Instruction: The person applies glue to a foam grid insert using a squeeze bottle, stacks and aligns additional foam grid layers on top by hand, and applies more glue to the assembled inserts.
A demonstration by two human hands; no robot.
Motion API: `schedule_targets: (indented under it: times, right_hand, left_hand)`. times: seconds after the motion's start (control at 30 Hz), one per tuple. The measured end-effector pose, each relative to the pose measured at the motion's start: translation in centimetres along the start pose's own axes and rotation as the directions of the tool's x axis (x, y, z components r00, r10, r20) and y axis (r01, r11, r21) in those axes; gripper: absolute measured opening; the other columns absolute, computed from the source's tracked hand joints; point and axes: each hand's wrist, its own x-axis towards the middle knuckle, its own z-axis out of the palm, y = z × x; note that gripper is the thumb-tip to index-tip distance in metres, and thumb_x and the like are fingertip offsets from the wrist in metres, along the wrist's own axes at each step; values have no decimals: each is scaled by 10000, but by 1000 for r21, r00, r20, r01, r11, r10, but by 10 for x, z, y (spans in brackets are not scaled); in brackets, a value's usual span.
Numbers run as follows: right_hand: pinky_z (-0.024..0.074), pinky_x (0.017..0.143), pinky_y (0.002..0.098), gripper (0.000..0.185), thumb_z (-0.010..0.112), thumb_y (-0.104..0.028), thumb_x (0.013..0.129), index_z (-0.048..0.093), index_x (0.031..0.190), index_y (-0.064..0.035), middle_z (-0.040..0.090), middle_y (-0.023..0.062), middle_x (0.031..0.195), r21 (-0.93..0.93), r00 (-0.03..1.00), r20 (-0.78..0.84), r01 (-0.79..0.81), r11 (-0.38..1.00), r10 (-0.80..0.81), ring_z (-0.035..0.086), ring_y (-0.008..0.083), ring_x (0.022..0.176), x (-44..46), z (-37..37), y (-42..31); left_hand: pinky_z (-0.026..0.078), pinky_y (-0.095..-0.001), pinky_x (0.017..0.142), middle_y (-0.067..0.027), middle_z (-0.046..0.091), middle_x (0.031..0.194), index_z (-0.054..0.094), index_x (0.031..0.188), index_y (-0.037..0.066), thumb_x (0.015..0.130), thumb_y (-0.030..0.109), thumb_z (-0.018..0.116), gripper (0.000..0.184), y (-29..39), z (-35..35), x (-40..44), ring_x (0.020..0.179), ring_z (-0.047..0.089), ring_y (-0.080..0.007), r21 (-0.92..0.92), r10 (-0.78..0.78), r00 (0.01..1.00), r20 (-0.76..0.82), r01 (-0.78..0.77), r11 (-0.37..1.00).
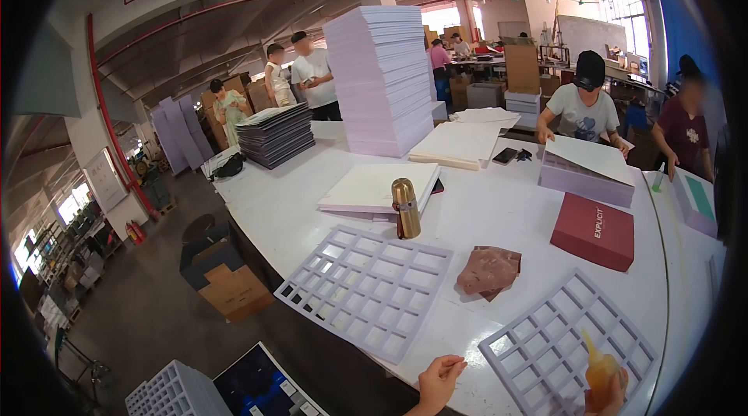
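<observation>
My left hand is at the table's front edge, left of a pale lilac grid frame. Its fingers are pinched together, and anything between them is too small to make out. My right hand is wrapped round a yellowish glue bottle, whose pointed nozzle points up over the right part of that frame. A second, larger lilac grid frame lies flat to the left. Between the two frames sits a crumpled brown sheet.
A gold flask stands behind the left grid. A red box lies at the right. Farther back rise a tall stack of lilac sheets and a dark stack. A co-worker handles a board across the white table.
</observation>
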Motion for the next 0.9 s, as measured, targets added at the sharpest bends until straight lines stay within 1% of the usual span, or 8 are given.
schedule_targets:
  times: [0.1, 0.3, 0.43, 0.53, 0.6, 0.7, 0.77, 0.9]
  right_hand:
    - [523, 748, 347, 288, 603, -205, 930, 575, 1201, -112, 634, 78, 1160, -2, 1000, -31, 0, 1000, 0, 616, 212, 1019, 1, -1, 1]
    - [538, 729, 334, 285, 600, -204, 931, 573, 1197, -106, 643, 82, 1139, -34, 999, -53, 0, 999, -2, 631, 218, 991, -6, 2, -5]
    - [549, 695, 315, 271, 594, -197, 935, 575, 1187, -98, 651, 86, 1120, -17, 997, -82, 1, 1000, -2, 647, 230, 953, -6, 1, -3]
    - [540, 776, 383, 323, 614, -214, 917, 567, 1214, -95, 629, 100, 1173, -34, 998, -70, -4, 999, 2, 622, 240, 1023, -1, -9, -1]
    - [536, 683, 331, 416, 621, -261, 882, 497, 1254, -120, 630, 80, 1127, -38, 1000, -24, 13, 999, -14, 636, 217, 976, 8, -9, 4]
    - [505, 541, 274, 469, 624, -229, 866, 415, 1279, -153, 634, 45, 1087, -11, 998, -24, 60, 998, -60, 653, 185, 799, 18, -13, 15]
    - [527, 628, 325, 441, 632, -220, 865, 433, 1255, -160, 623, 48, 1086, -44, 995, -73, 60, 997, -64, 628, 188, 924, 10, 2, 1]
    - [554, 668, 356, 385, 654, -159, 859, 469, 1189, -91, 595, 99, 1088, -162, 987, -55, 139, 977, -150, 621, 225, 952, 35, 11, -18]
  left_hand:
    - [571, -274, 806, -159, 679, 1023, 567, 1075, -83, 912, 14, 611, 194, 9, 2, -6, 955, 685, -194, 46, -14, 1000, -3, 14, 999]
    - [557, -266, 712, -110, 680, 888, 649, 957, -8, 846, 42, 695, 130, 17, 5, -8, 797, 683, -158, 414, 364, 931, 31, -344, 843]
    - [529, -289, 667, -87, 647, 803, 661, 906, 18, 795, 34, 720, 127, 30, 9, -8, 729, 646, -204, 493, 457, 885, 87, -437, 752]
    - [484, -333, 665, -72, 634, 785, 660, 897, 46, 782, 53, 720, 131, 35, 10, -6, 724, 613, -226, 567, 495, 850, 183, -502, 653]
    - [448, -364, 672, -66, 627, 779, 658, 887, 67, 782, 72, 714, 119, 27, 8, -4, 726, 592, -237, 622, 498, 827, 260, -538, 568]
    - [432, -429, 701, -82, 630, 827, 655, 924, 91, 792, 101, 669, 133, 13, 4, -2, 802, 602, -295, 646, 461, 819, 340, -560, 519]
    - [410, -434, 768, -76, 621, 835, 641, 952, 89, 776, 97, 675, 179, 17, 9, -2, 836, 585, -287, 652, 401, 841, 364, -537, 534]
    - [377, -441, 885, -123, 656, 1083, 603, 992, 55, 761, 89, 678, 245, 29, 19, -5, 1038, 541, -325, 650, 366, 800, 476, -600, 466]
